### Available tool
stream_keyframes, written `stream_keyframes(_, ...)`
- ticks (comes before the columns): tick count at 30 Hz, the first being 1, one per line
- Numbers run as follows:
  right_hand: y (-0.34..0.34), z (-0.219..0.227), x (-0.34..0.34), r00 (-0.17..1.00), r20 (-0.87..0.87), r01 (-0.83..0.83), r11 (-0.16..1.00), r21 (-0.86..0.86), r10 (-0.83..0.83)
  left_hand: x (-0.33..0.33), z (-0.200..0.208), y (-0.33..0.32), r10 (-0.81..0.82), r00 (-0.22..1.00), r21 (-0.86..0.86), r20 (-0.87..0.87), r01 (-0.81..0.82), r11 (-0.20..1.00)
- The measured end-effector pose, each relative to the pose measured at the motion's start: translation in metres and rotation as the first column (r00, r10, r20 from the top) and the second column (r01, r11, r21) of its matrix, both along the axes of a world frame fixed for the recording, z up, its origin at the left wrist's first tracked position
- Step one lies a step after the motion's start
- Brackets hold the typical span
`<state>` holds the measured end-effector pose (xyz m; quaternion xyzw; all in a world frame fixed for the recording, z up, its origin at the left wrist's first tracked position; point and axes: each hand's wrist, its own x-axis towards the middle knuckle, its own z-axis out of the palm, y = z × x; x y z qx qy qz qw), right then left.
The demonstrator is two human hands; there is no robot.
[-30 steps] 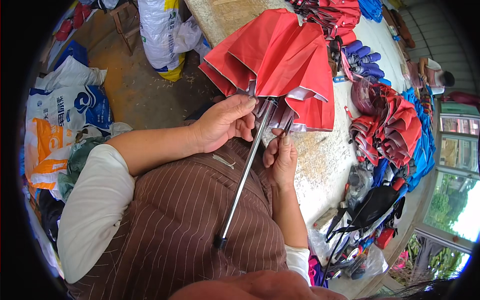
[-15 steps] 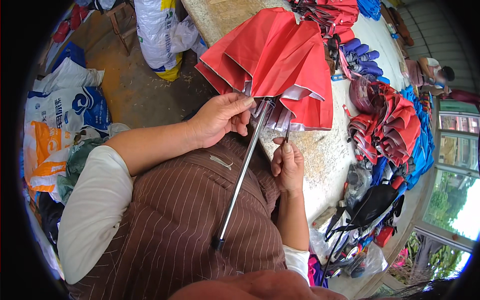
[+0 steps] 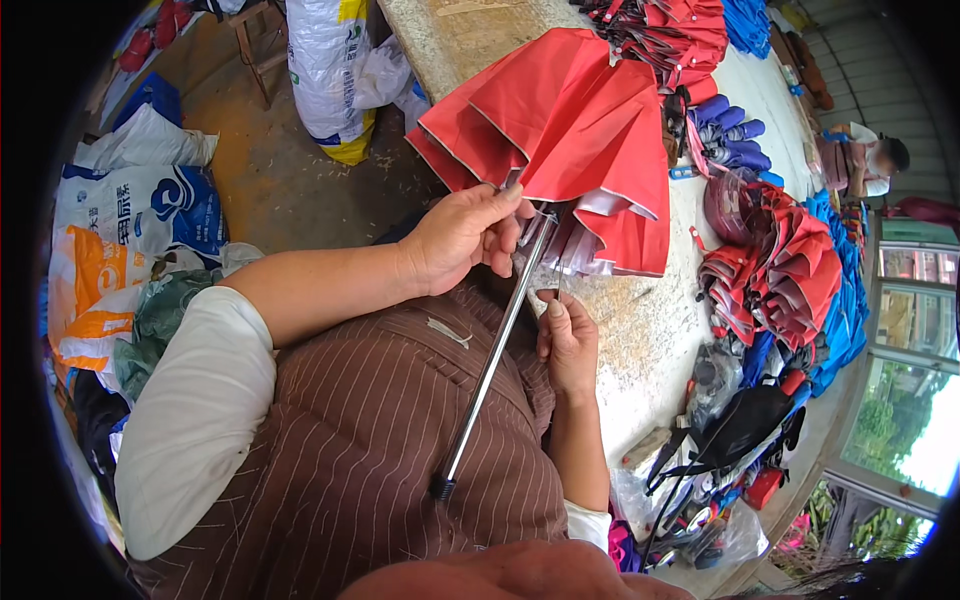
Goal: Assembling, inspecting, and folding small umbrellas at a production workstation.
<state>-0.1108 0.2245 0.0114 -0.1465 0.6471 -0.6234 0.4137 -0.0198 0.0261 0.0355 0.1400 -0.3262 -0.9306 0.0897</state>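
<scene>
A half-folded red umbrella with a silvery lining lies across the table edge before me. Its bare metal shaft slants down toward my body and ends in a black tip against my striped brown apron. At the canopy's lower edge, beside the top of the shaft, my left hand pinches the fabric edge between thumb and fingers. My right hand is closed just below the lining, thumb against forefinger, on a thin dark strand that runs up toward the canopy. Whether this is thread, wire or a rib end cannot be made out.
The pale worktable carries more red umbrellas, purple folded ones and a black bag. Stuffed sacks lie at the left; a white sack stands beyond. Another person is at the far right.
The umbrella and my left hand have shifted slightly right and down in the picture. My right hand has moved slightly left and down, still pinching, and its thin strand looks finer.
</scene>
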Motion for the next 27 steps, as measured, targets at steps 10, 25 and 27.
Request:
stream_keyframes(10, -0.01, 0.008, 0.005, 0.998, 0.023, -0.054, 0.998, -0.038, 0.055, 0.002, -0.014, -0.006, 0.043, 0.999, 0.128, -0.03, -0.038, 0.991)
stream_keyframes(25, -0.056, 0.047, 0.0, 0.702, -0.67, -0.085, 0.962, 0.259, 0.243, 0.007, -0.031, -0.012, 0.14, 0.99, 0.02, 0.022, -0.14, 0.99)
stream_keyframes(27, -0.062, 0.049, 0.0, 0.668, -0.691, -0.071, 0.947, 0.312, 0.278, 0.007, -0.032, -0.013, 0.143, 0.989, -0.026, 0.043, -0.142, 0.989)
